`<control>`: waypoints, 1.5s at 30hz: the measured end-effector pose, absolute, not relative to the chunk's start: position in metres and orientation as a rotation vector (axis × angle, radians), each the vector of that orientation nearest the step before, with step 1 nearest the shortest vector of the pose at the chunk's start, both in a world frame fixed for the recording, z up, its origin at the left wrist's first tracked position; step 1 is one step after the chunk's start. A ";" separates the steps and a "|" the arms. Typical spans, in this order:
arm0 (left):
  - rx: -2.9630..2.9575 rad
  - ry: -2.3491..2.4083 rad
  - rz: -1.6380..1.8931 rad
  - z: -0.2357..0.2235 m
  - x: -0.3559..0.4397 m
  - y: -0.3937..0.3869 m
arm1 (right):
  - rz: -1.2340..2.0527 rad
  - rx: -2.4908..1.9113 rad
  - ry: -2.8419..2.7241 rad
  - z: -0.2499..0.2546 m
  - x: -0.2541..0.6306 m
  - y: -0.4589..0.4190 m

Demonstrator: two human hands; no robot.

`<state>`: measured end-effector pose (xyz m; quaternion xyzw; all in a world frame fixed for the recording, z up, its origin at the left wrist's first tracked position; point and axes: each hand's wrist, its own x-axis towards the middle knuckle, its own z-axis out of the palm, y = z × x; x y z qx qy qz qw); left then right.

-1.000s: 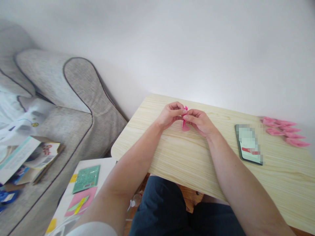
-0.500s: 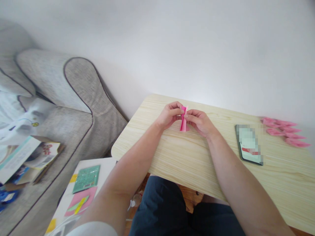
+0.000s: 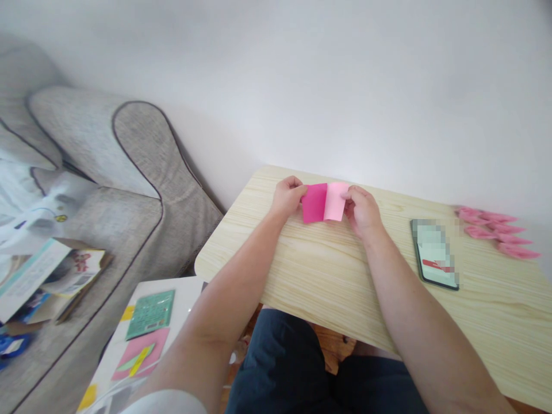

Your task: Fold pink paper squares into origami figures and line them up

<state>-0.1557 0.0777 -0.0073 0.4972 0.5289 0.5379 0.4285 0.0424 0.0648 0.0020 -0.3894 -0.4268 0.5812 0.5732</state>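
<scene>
A small sheet of pink paper point(image 3: 315, 204), creased down its middle, is spread between my hands just over the wooden table point(image 3: 310, 259). Its left half looks deeper pink than its right half. My left hand point(image 3: 288, 199) pinches the left edge with thumb and fingers. On the opposite edge, my right hand point(image 3: 361, 209) has the paper pinched near its upper part; some of those fingers are hidden behind it.
A phone point(image 3: 434, 253) with a lit screen lies right of my right forearm. Several folded pink paper pieces point(image 3: 495, 230) rest at the table's far right. Left are a grey sofa point(image 3: 133, 149) and a low white surface with a green packet point(image 3: 150, 314) and pink paper sheets point(image 3: 142, 351).
The paper was folded narrow with my hands close together. Now it is opened out flat, and my hands have moved apart to its two side edges.
</scene>
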 end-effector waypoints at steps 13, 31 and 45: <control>1.860 2.235 0.873 -0.003 -0.154 0.061 | 1.418 -1.060 -0.998 0.028 0.096 -0.005; 2.424 1.077 0.961 0.017 -0.075 -0.118 | 1.443 -1.268 -0.686 -0.001 0.152 -0.106; 2.447 1.277 0.871 -0.009 -0.046 -0.157 | 1.134 -1.657 -1.101 -0.002 0.166 -0.145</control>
